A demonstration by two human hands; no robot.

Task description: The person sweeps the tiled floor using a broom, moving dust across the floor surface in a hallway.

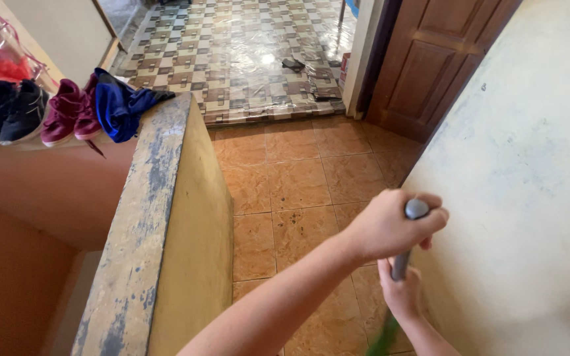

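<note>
Both my hands grip a grey pole [415, 209] that stands nearly upright close to the pale wall on the right. My left hand [388, 228] is closed around the pole's rounded top end, its arm reaching in from the lower left. Just below it, my right hand [400, 294] is wrapped around the shaft. A blurred green part [384, 337] of the pole shows at the bottom edge; whatever is at its lower end is out of view. Orange-brown floor tiles [298, 184] lie beneath the hands.
A low yellow wall with a worn blue-grey top [159, 217] runs along the left. Several shoes [28, 112] and a blue cloth [121, 105] sit on a ledge behind it. Ahead are a step up to a glossy patterned floor [245, 53] and a brown wooden door [437, 59].
</note>
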